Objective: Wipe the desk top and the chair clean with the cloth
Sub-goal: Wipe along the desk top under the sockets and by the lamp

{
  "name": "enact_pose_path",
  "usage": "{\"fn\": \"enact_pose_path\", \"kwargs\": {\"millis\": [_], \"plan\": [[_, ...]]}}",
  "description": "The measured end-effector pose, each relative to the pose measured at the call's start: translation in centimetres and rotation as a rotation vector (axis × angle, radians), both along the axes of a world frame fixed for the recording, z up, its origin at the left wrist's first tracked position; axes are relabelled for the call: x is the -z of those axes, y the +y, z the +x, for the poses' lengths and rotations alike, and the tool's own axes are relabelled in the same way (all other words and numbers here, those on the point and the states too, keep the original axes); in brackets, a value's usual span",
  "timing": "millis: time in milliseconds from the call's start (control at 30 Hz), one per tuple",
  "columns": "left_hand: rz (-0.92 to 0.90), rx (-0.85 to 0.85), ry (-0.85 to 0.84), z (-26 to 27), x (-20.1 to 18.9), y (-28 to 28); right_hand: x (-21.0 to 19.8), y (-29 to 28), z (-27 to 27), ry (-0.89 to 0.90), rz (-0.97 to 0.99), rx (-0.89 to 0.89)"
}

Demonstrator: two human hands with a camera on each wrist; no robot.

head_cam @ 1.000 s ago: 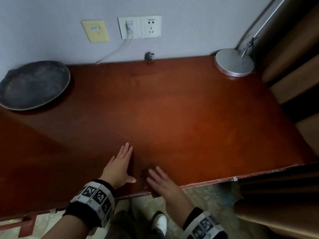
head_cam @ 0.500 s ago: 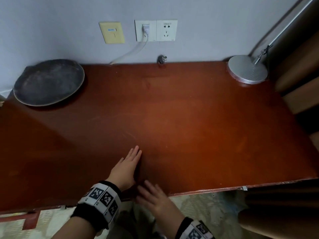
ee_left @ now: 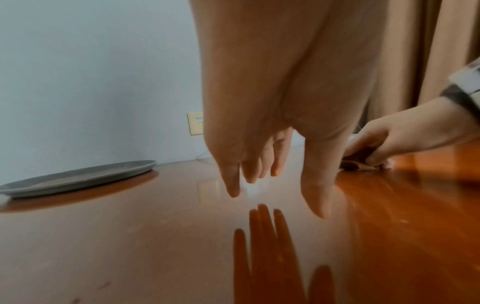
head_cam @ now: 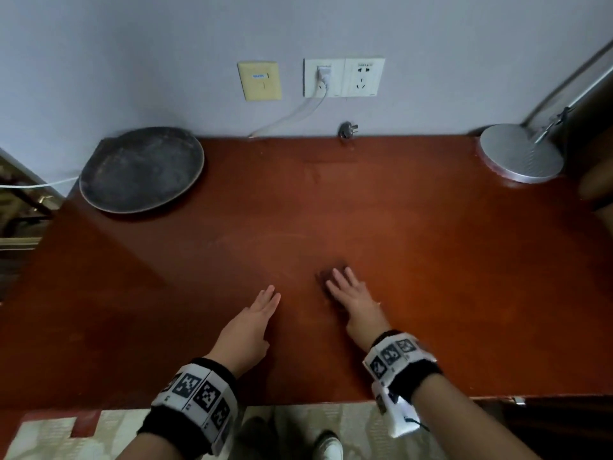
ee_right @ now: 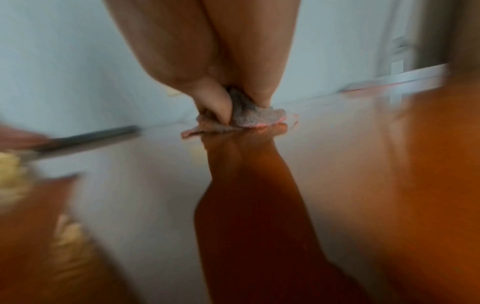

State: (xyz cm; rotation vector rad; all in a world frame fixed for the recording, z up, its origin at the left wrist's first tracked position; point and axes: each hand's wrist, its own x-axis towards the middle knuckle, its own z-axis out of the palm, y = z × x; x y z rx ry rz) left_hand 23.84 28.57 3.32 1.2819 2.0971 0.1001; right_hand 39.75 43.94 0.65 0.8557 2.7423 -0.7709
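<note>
The red-brown desk top (head_cam: 431,260) fills the head view. A small dark cloth (head_cam: 326,277) lies on it near the front middle. My right hand (head_cam: 345,290) lies on the cloth with its fingers stretched forward. In the blurred right wrist view its thumb and fingers pinch the grey cloth (ee_right: 249,115) against the wood. The left wrist view shows the same grip on the cloth (ee_left: 355,162). My left hand (head_cam: 262,313) is to the left of it, flat, fingers straight, holding nothing. Its fingertips (ee_left: 233,191) hang just above their reflection.
A dark round plate (head_cam: 141,169) sits at the back left corner. A silver lamp base (head_cam: 520,154) stands at the back right. A loose plug (head_cam: 346,129) lies against the wall under the sockets (head_cam: 343,77). Brown curtains (ee_left: 428,51) hang to the right.
My right hand has moved from the desk's front edge forward onto the desk top with the cloth under it. The left hand has stayed roughly in place.
</note>
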Motion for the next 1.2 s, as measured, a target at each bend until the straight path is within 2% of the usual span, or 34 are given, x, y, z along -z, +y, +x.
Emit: {"fn": "enact_pose_path", "kwargs": {"millis": [100, 167, 200, 233, 300, 367, 433, 500, 567, 700, 767, 800, 867, 967, 1033, 1133, 1200], "plan": [[-0.027, -0.031, 0.005, -1.3, -0.1, -0.4, -0.1, -7.2, -2.2, -0.061, -0.162, -0.427], [-0.043, -0.043, -0.008, -2.1, -0.1, -0.8, -0.6, -9.3, -2.1, -0.139, -0.225, -0.569], [-0.056, -0.040, -0.015, -2.4, -0.1, -0.9, -1.4, -8.8, -1.8, -0.112, -0.260, -0.552], [-0.070, -0.036, -0.020, -2.8, -0.1, -1.0, -2.1, -7.4, -1.6, -0.040, -0.297, -0.452], [-0.086, -0.038, -0.029, -3.4, -0.1, -1.2, -3.4, -3.2, -1.3, 0.106, -0.322, -0.097], [-0.096, -0.038, -0.035, -3.9, -0.1, -1.4, -3.5, 1.8, -1.3, 0.042, -0.189, 0.168], [-0.107, -0.034, -0.044, -4.5, -0.1, -1.7, -2.7, 4.2, -2.5, -0.076, -0.098, 0.287], [-0.109, -0.029, -0.047, -5.4, -0.1, -2.0, -1.8, 3.5, -4.5, -0.154, -0.035, 0.261], [-0.109, -0.023, -0.034, -6.5, 0.0, -2.2, -1.0, 0.9, -6.6, -0.135, -0.005, 0.126], [-0.126, 0.000, -0.022, -9.0, -0.1, -2.3, -1.4, -7.4, -9.9, -0.096, -0.099, -0.248], [-0.108, 0.019, -0.023, -10.0, -0.4, -2.1, -1.8, -10.8, -10.2, -0.115, -0.178, -0.357], [-0.100, 0.038, -0.029, -10.4, -0.5, -2.0, -1.9, -11.6, -9.9, -0.104, -0.229, -0.354], [-0.088, 0.094, -0.035, -11.1, -0.7, -1.7, -2.1, -11.4, -8.8, 0.027, -0.313, -0.227], [-0.043, 0.199, -0.026, -11.6, -0.7, -1.0, -2.4, -9.2, -7.3, 0.336, -0.172, 0.107], [-0.009, 0.262, -0.030, -11.1, -0.7, -0.6, -1.9, -8.3, -6.3, 0.315, -0.055, 0.208], [0.027, 0.384, -0.044, -9.7, -0.3, -0.5, 0.7, -9.9, -4.4, 0.196, -0.032, 0.141], [0.030, 0.474, -0.063, -8.5, 0.2, -0.8, 2.4, -12.0, -2.4, 0.223, 0.010, 0.114]]}}
